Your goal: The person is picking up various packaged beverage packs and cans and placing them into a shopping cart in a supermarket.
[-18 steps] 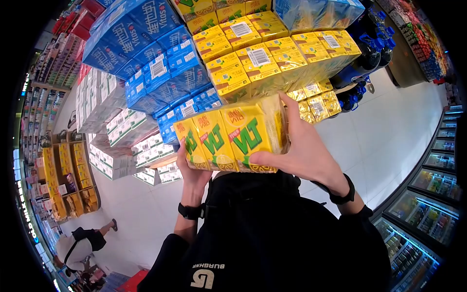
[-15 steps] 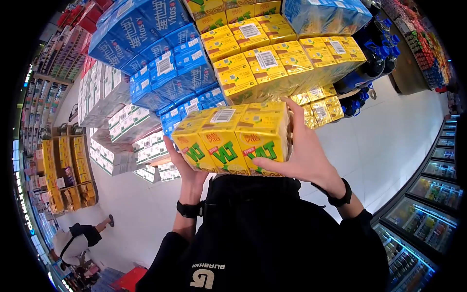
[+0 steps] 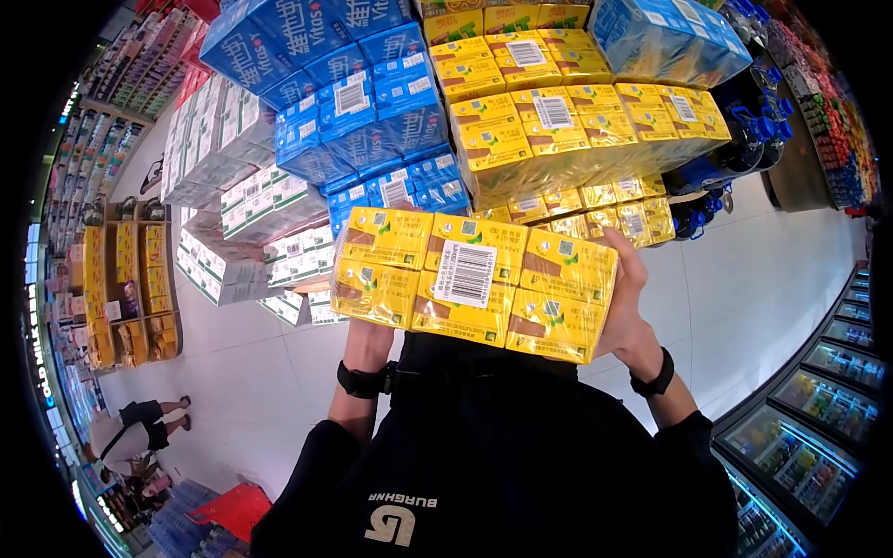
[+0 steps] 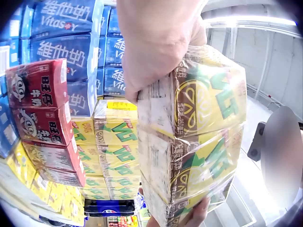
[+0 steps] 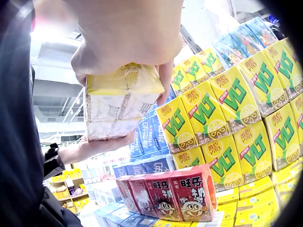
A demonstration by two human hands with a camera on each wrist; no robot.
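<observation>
A film-wrapped yellow pack of several drink cartons [image 3: 470, 279] is held level in front of the body, its barcode side facing the head camera. My left hand [image 3: 372, 337] supports its left end, mostly hidden beneath it. At the other end my right hand [image 3: 628, 302] grips the pack, fingers over the edge. In the left wrist view the left hand [image 4: 158, 42] covers one end of the pack [image 4: 189, 137], with fingertips of the other hand at the far end. The right wrist view has the right hand [image 5: 128, 35] on the pack [image 5: 120, 101].
Stacked yellow packs [image 3: 521, 139], blue packs [image 3: 372, 121] and white packs [image 3: 223, 139] stand ahead. Dark bottles with blue caps [image 3: 744, 139] are at the right of the stacks. Red cartons [image 5: 165, 196] lie on top of packs. Coolers [image 3: 809, 428] line the right; a person walks at lower left.
The pack has tipped in both hands, so its printed front has turned out of sight and the barcode side faces the head camera. The stacks have shifted right in view.
</observation>
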